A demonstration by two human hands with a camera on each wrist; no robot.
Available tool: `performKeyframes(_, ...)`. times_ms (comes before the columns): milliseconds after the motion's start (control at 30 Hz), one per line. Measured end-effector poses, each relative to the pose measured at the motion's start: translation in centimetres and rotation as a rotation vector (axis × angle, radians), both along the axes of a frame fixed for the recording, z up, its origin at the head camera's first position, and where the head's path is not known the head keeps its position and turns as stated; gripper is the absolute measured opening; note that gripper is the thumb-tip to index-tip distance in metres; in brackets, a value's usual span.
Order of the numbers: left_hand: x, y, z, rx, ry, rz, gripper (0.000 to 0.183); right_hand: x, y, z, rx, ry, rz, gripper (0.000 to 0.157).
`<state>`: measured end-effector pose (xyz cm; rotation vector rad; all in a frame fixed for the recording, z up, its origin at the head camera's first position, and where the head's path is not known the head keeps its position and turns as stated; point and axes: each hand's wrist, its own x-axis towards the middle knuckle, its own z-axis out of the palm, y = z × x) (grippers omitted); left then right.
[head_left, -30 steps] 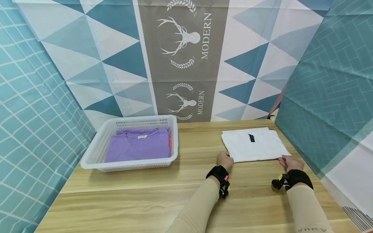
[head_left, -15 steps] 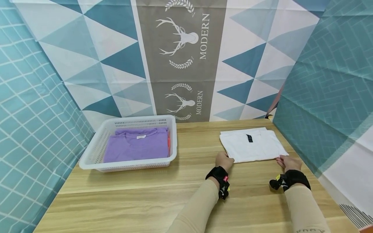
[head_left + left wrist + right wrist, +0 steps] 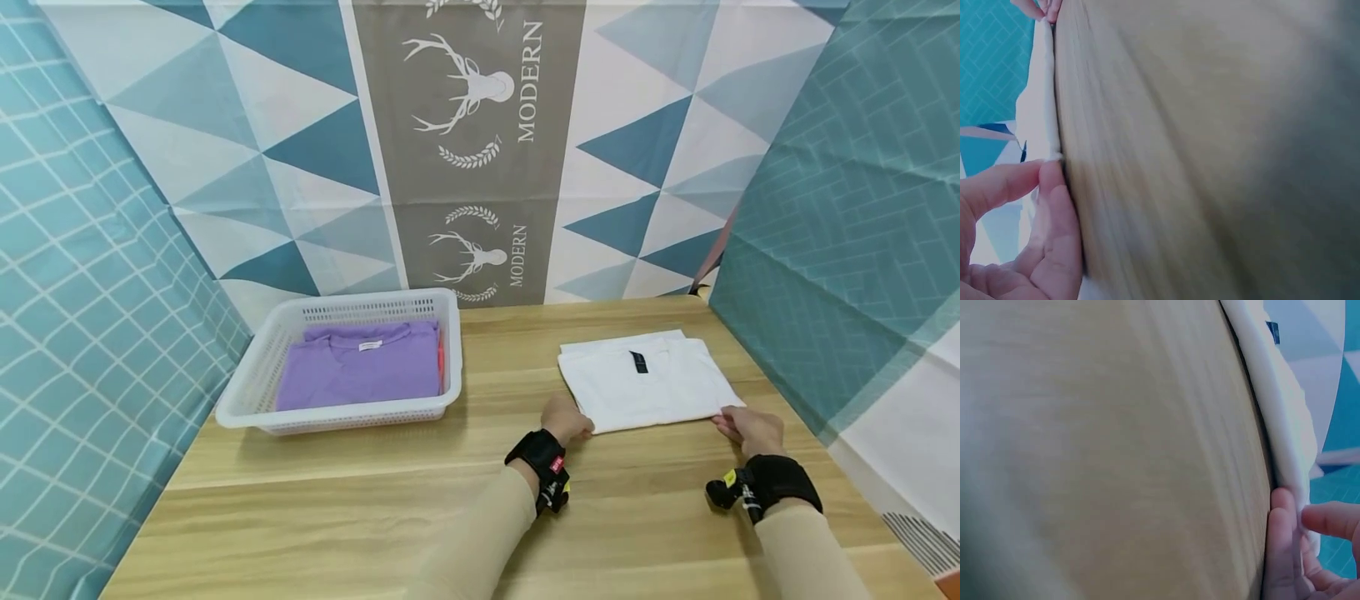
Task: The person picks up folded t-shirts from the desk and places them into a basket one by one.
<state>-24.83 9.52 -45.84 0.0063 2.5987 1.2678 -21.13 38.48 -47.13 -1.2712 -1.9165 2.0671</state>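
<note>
A folded white shirt (image 3: 645, 387) with a black neck label lies on the wooden table at the right. At its near left corner my left hand (image 3: 565, 419) pinches the edge between thumb and fingers, as the left wrist view also shows with the hand (image 3: 1035, 231) close up. My right hand (image 3: 752, 429) grips the near right corner; in the right wrist view its thumb is on top of the cloth and the fingers (image 3: 1282, 544) are beneath. The shirt's near edge runs between both hands, low over the tabletop.
To the left stands a white plastic basket (image 3: 345, 414) holding a folded purple shirt (image 3: 363, 367), with a bit of red cloth (image 3: 441, 360) at its right side. Patterned sheets (image 3: 480, 150) hang behind and at both sides of the wooden table (image 3: 337, 508).
Both hands have drawn the white shirt's near edge slightly toward me and to the left. The hold at both corners is unchanged, and the basket stays in place.
</note>
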Motion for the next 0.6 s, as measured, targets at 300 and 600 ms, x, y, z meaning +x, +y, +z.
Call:
performKeyframes(300, 2.9, -3.9, 1.1, 0.098, -0.168, -0.149, 0.009, 3.2, -2.0, 0.7, 0.050, -0.033, 0.251, 0.031)
performKeyframes(600, 4.6, -6.8, 2.0, 0.046, -0.198, -0.263, 0.034, 5.3, -1.7, 1.6, 0.147, -0.143, 0.588, 0.035)
